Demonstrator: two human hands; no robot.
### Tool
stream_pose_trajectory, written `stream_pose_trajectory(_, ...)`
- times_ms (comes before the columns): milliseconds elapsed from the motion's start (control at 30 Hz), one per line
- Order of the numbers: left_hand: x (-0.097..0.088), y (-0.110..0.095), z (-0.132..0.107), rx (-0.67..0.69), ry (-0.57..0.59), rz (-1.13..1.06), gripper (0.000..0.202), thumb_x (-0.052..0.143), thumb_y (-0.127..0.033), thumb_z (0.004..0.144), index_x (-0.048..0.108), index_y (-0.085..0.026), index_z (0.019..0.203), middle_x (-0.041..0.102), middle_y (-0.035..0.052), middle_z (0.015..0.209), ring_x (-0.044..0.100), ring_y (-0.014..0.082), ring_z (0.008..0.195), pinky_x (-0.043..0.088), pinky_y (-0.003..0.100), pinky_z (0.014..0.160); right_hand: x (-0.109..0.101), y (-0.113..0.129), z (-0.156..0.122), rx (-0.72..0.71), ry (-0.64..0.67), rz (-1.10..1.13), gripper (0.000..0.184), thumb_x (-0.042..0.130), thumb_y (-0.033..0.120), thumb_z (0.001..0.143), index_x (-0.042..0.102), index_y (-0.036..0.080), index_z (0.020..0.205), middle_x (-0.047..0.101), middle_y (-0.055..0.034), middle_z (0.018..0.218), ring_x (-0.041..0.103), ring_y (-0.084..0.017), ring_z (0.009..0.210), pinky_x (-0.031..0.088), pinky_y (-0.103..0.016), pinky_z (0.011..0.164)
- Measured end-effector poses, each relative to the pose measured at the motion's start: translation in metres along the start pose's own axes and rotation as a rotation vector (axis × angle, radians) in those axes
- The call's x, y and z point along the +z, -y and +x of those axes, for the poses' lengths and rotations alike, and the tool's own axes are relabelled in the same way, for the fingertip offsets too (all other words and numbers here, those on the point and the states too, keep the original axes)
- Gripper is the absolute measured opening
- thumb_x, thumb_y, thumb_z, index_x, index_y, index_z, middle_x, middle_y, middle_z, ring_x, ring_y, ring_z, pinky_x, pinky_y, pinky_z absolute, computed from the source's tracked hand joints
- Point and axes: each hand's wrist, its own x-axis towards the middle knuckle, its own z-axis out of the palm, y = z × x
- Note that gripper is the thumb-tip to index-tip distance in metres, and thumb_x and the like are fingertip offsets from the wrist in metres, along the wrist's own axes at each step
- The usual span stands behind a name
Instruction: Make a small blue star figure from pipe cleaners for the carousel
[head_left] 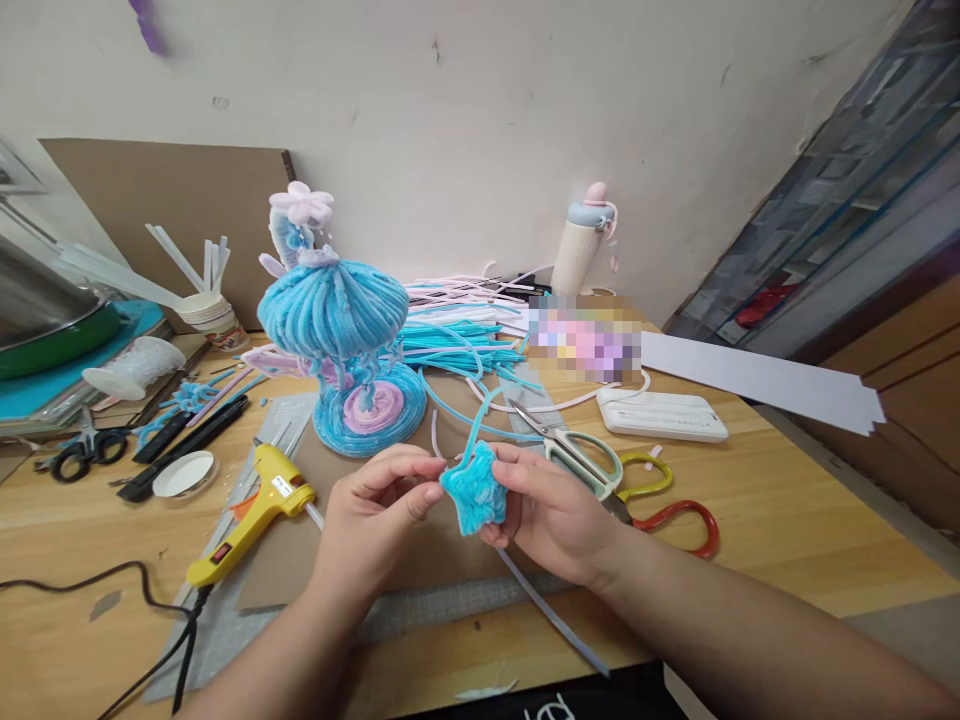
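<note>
A small bright-blue star made of fuzzy pipe cleaner (pixel 474 492) is held in front of me, with a blue stem rising from its top. My right hand (pixel 551 505) is closed on the star's right side, thumb in front and fingers behind. At the star's left point, my left hand (pixel 382 500) is closed in a pinch, thumb and index finger at its pale edge. A pale pipe cleaner (pixel 551 610) hangs below my right hand toward the table's front. Just behind my hands stands a blue pipe-cleaner figure (pixel 334 310) with a pale flower on top and a round coiled base.
On the left lie a yellow glue gun (pixel 255 515) with its cord, black scissors (pixel 88 445) and a spool (pixel 135 367). To the right are pale-handled scissors (pixel 581 455), red-and-yellow-handled scissors (pixel 679 515) and a white power bank (pixel 661 415). Behind are blue pipe cleaners (pixel 461 345) and a bottle (pixel 581 245).
</note>
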Motion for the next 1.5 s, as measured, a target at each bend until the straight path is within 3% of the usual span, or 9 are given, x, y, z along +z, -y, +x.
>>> stream_pose_trajectory(167, -0.001, 0.002, 0.000, -0.081, 0.105, -0.155, 0.009, 0.080, -0.024, 0.067, 0.079, -0.022, 0.076, 0.067, 0.0048, 0.076, 0.054, 0.0108, 0.058, 0.044, 0.021, 0.048, 0.000, -0.003, -0.003, -0.043, -0.040, -0.083, 0.021, 0.067, 0.035, 0.079, 0.061, 0.015, 0.083, 0.057, -0.0006, 0.068, 0.050, -0.010, 0.056, 0.038, -0.021, 0.049)
stream_pose_trajectory(333, 0.002, -0.002, 0.000, -0.211, 0.141, -0.332, 0.010, 0.081, -0.026, 0.065, 0.079, -0.022, 0.074, 0.066, 0.0033, 0.073, 0.053, 0.0088, 0.055, 0.043, 0.018, 0.046, -0.001, -0.006, -0.006, -0.142, -0.098, -0.196, 0.022, 0.068, 0.037, 0.078, 0.061, 0.017, 0.084, 0.057, -0.0001, 0.070, 0.049, -0.010, 0.059, 0.037, -0.023, 0.053)
stream_pose_trajectory(500, 0.004, -0.005, -0.001, -0.379, 0.149, -0.385, 0.017, 0.081, -0.031, 0.065, 0.078, -0.018, 0.076, 0.062, 0.0028, 0.064, 0.050, 0.0085, 0.052, 0.042, 0.018, 0.046, -0.004, -0.007, -0.006, -0.285, -0.057, -0.313, 0.011, 0.068, 0.029, 0.079, 0.065, 0.022, 0.086, 0.057, 0.0003, 0.077, 0.050, -0.013, 0.071, 0.041, -0.026, 0.067)
stream_pose_trajectory(733, 0.003, -0.006, 0.000, -0.337, 0.156, -0.368, 0.013, 0.079, -0.031, 0.067, 0.077, -0.019, 0.073, 0.060, 0.0012, 0.074, 0.046, 0.0073, 0.056, 0.038, 0.018, 0.048, -0.005, -0.008, -0.005, -0.332, -0.065, -0.430, 0.011, 0.066, 0.027, 0.079, 0.067, 0.025, 0.089, 0.058, -0.0011, 0.083, 0.052, -0.017, 0.081, 0.041, -0.034, 0.082)
stream_pose_trajectory(900, 0.002, -0.004, 0.000, -0.282, 0.074, -0.260, 0.036, 0.072, -0.045, 0.073, 0.074, -0.019, 0.098, 0.066, 0.0073, 0.090, 0.054, 0.0163, 0.077, 0.044, 0.024, 0.067, -0.002, -0.009, -0.004, -0.361, -0.128, -0.361, 0.015, 0.069, 0.025, 0.077, 0.068, 0.026, 0.092, 0.060, -0.0040, 0.106, 0.053, -0.021, 0.102, 0.038, -0.039, 0.095)
stream_pose_trajectory(1033, 0.005, 0.003, 0.000, -0.246, 0.117, -0.149, 0.046, 0.079, -0.033, 0.068, 0.066, -0.022, 0.112, 0.064, 0.0079, 0.115, 0.054, 0.0227, 0.101, 0.043, 0.029, 0.084, -0.002, -0.011, -0.002, -0.370, -0.187, -0.367, 0.010, 0.070, 0.025, 0.077, 0.067, 0.025, 0.087, 0.061, -0.0027, 0.101, 0.053, -0.019, 0.098, 0.040, -0.037, 0.093)
stream_pose_trajectory(1200, 0.012, 0.005, -0.003, -0.282, 0.227, -0.283, 0.029, 0.074, -0.027, 0.075, 0.068, -0.019, 0.102, 0.069, 0.0071, 0.106, 0.058, 0.0213, 0.100, 0.042, 0.032, 0.091, -0.003, -0.017, -0.001, -0.359, -0.182, -0.448, 0.017, 0.068, 0.026, 0.080, 0.062, 0.025, 0.096, 0.062, -0.0011, 0.090, 0.056, -0.018, 0.087, 0.043, -0.034, 0.086)
stream_pose_trajectory(1333, 0.012, -0.001, -0.004, -0.359, 0.227, -0.436, 0.020, 0.072, -0.026, 0.076, 0.070, -0.017, 0.093, 0.071, 0.0073, 0.093, 0.060, 0.0200, 0.091, 0.043, 0.031, 0.087, -0.001, -0.015, -0.003, -0.392, -0.127, -0.610, 0.013, 0.067, 0.027, 0.081, 0.061, 0.022, 0.093, 0.059, -0.0027, 0.091, 0.055, -0.019, 0.088, 0.043, -0.033, 0.082)
stream_pose_trajectory(1500, 0.009, -0.009, -0.005, -0.475, 0.275, -0.613, 0.020, 0.073, -0.026, 0.074, 0.069, -0.015, 0.090, 0.067, 0.0060, 0.082, 0.058, 0.0148, 0.071, 0.045, 0.025, 0.068, 0.000, -0.006, -0.009, -0.486, -0.065, -0.785, 0.017, 0.066, 0.027, 0.082, 0.059, 0.023, 0.098, 0.058, -0.0032, 0.092, 0.055, -0.018, 0.086, 0.044, -0.032, 0.078)
